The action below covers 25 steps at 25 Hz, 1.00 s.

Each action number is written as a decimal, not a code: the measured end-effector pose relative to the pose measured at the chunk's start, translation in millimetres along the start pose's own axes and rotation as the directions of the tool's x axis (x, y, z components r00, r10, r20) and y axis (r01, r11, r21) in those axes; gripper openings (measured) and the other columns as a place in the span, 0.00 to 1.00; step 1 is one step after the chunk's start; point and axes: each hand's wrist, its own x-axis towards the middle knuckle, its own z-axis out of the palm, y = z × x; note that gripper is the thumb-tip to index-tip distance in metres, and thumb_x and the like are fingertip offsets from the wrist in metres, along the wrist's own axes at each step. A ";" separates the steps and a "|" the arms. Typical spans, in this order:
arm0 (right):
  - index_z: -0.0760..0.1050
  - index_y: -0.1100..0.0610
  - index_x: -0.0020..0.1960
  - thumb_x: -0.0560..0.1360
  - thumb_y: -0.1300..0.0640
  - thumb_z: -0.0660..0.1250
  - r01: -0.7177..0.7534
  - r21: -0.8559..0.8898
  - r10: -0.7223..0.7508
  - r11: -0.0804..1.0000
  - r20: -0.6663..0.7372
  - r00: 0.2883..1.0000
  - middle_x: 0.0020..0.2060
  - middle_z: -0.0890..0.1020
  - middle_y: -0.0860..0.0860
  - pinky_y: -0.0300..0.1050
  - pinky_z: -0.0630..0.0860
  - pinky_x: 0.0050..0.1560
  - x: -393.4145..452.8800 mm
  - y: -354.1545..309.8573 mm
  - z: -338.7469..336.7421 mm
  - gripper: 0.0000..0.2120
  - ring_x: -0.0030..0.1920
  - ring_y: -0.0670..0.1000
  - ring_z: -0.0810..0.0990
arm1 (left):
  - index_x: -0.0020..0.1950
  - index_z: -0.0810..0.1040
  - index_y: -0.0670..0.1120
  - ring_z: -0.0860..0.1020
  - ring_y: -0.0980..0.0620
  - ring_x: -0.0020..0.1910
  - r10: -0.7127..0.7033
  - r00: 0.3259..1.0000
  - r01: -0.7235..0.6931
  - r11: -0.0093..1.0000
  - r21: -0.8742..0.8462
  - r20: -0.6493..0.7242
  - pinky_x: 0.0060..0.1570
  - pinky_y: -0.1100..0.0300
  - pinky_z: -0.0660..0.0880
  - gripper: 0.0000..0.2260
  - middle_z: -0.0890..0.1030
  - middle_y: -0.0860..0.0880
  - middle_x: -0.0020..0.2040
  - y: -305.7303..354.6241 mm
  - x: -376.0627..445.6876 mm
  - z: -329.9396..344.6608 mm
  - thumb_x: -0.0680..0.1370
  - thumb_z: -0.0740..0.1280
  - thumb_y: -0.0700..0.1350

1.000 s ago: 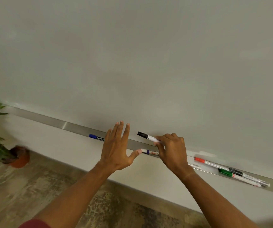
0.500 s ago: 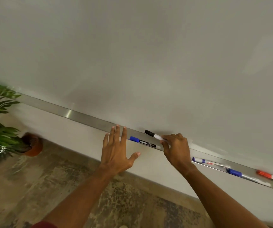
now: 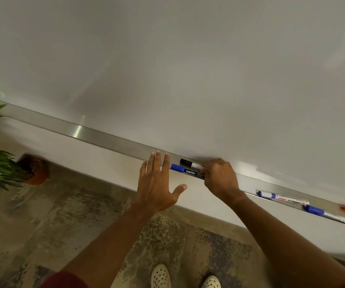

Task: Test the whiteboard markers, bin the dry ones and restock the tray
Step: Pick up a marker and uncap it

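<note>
Right hand (image 3: 219, 177) pinching the black-capped white marker (image 3: 189, 163), left hand (image 3: 157, 183) splayed and empty — blue-capped black marker (image 3: 188, 171) just below those fingertips, easily knocked off the steel tray (image 3: 105, 138).

Left hand (image 3: 157, 183) at frame centre is spread flat, fingers straight; right hand (image 3: 219, 177) beside it is curled, seemingly pinching something.

Right hand (image 3: 219, 177) holds black-capped marker (image 3: 190, 163) at tray (image 3: 105, 137) (left hand (image 3: 157, 183) spread)
</note>
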 end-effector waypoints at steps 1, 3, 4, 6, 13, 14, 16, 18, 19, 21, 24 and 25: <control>0.80 0.57 0.40 0.74 0.63 0.64 -0.010 0.000 0.010 1.000 0.011 1.000 0.36 0.81 0.54 0.47 0.70 0.42 0.5 -0.5 0.7 0.07 0.42 0.58 0.77 | 0.79 0.44 0.47 0.43 0.44 0.78 0.004 1.000 -0.004 1.000 -0.007 0.004 0.74 0.45 0.44 0.47 0.45 0.43 0.79 1.2 1.5 1.9 0.70 0.52 0.74; 0.80 0.57 0.42 0.74 0.63 0.64 -0.014 -0.003 0.014 1.000 0.027 1.000 0.38 0.82 0.54 0.47 0.70 0.43 1.2 -3.9 2.0 0.07 0.43 0.57 0.77 | 0.79 0.45 0.46 0.44 0.44 0.78 0.009 1.000 -0.008 1.000 -0.024 0.006 0.74 0.46 0.44 0.47 0.47 0.43 0.79 4.6 4.0 4.3 0.70 0.52 0.73; 0.80 0.57 0.43 0.74 0.63 0.64 -0.012 -0.007 0.012 1.000 0.031 0.999 0.39 0.82 0.54 0.47 0.69 0.44 1.9 -5.8 2.6 0.07 0.43 0.57 0.77 | 0.79 0.46 0.46 0.44 0.45 0.78 0.011 1.000 -0.011 0.999 -0.032 0.008 0.74 0.47 0.44 0.46 0.48 0.43 0.79 6.1 5.5 5.1 0.70 0.52 0.73; 0.80 0.57 0.45 0.74 0.64 0.64 -0.021 -0.014 0.021 1.000 0.041 0.999 0.41 0.82 0.55 0.47 0.70 0.45 2.9 -9.3 4.0 0.07 0.45 0.58 0.77 | 0.79 0.46 0.46 0.45 0.45 0.78 0.017 1.000 -0.016 0.999 -0.040 0.013 0.74 0.48 0.44 0.46 0.48 0.43 0.79 8.7 7.0 5.9 0.70 0.52 0.73; 0.80 0.56 0.52 0.75 0.65 0.62 -0.022 -0.030 0.024 0.999 0.070 0.997 0.47 0.82 0.54 0.47 0.71 0.51 1.5 -16.7 6.0 0.11 0.50 0.56 0.76 | 0.79 0.47 0.46 0.45 0.46 0.78 0.023 0.999 -0.021 0.999 -0.040 0.035 0.74 0.48 0.44 0.46 0.49 0.44 0.79 13.2 7.0 6.9 0.70 0.51 0.73; 0.80 0.56 0.52 0.75 0.66 0.62 -0.017 -0.031 0.019 0.999 0.068 0.997 0.47 0.82 0.54 0.47 0.71 0.51 0.9 -16.6 5.7 0.11 0.50 0.56 0.76 | 0.79 0.47 0.46 0.46 0.46 0.78 0.024 0.999 -0.022 0.999 -0.037 0.034 0.74 0.48 0.44 0.46 0.49 0.44 0.79 13.6 7.8 6.3 0.70 0.51 0.73; 0.80 0.57 0.54 0.74 0.67 0.62 -0.009 -0.032 0.011 0.999 0.058 0.998 0.48 0.82 0.55 0.48 0.71 0.50 -1.6 -16.2 5.4 0.13 0.50 0.57 0.76 | 0.79 0.47 0.46 0.46 0.46 0.78 0.031 0.999 -0.030 0.999 -0.021 0.027 0.74 0.48 0.44 0.46 0.50 0.43 0.79 14.0 8.2 5.2 0.70 0.51 0.73; 0.79 0.58 0.54 0.74 0.66 0.63 -0.008 -0.041 0.010 0.999 0.045 0.999 0.47 0.83 0.55 0.48 0.72 0.48 -5.0 -18.0 5.1 0.12 0.48 0.57 0.77 | 0.79 0.48 0.45 0.47 0.45 0.78 0.040 0.999 -0.040 0.999 -0.011 0.011 0.74 0.47 0.45 0.46 0.50 0.43 0.79 14.1 8.2 4.4 0.70 0.51 0.73; 0.79 0.57 0.53 0.74 0.64 0.63 0.000 -0.055 0.002 0.998 0.030 1.000 0.46 0.83 0.55 0.48 0.72 0.47 -6.8 -18.8 5.5 0.10 0.46 0.56 0.77 | 0.79 0.48 0.45 0.47 0.45 0.78 0.046 0.999 -0.046 0.999 -0.006 0.004 0.74 0.47 0.45 0.46 0.50 0.43 0.79 13.7 8.4 4.4 0.70 0.51 0.74; 0.79 0.57 0.52 0.75 0.57 0.65 0.033 -0.082 -0.035 0.996 -0.030 0.999 0.45 0.83 0.54 0.48 0.73 0.45 -13.7 -18.2 6.9 0.08 0.44 0.55 0.78 | 0.79 0.47 0.46 0.46 0.45 0.78 0.062 0.998 -0.062 0.998 0.026 -0.008 0.73 0.48 0.43 0.47 0.49 0.43 0.79 13.3 7.2 4.2 0.69 0.49 0.75; 0.78 0.58 0.58 0.74 0.45 0.65 0.050 -0.071 -0.056 0.996 -0.079 0.995 0.52 0.83 0.54 0.50 0.75 0.49 -28.8 -14.2 6.5 0.19 0.49 0.56 0.80 | 0.79 0.44 0.47 0.44 0.45 0.78 0.089 0.996 -0.088 0.994 0.067 -0.012 0.73 0.47 0.42 0.48 0.47 0.43 0.79 12.4 3.5 4.3 0.68 0.47 0.76; 0.76 0.58 0.61 0.74 0.42 0.63 0.044 -0.074 -0.049 0.996 -0.075 0.996 0.56 0.81 0.55 0.51 0.75 0.53 -35.5 -12.8 5.4 0.23 0.53 0.56 0.79 | 0.79 0.43 0.47 0.43 0.45 0.78 0.099 0.995 -0.098 0.992 0.074 -0.015 0.74 0.46 0.43 0.48 0.47 0.43 0.79 12.7 1.5 4.2 0.68 0.47 0.76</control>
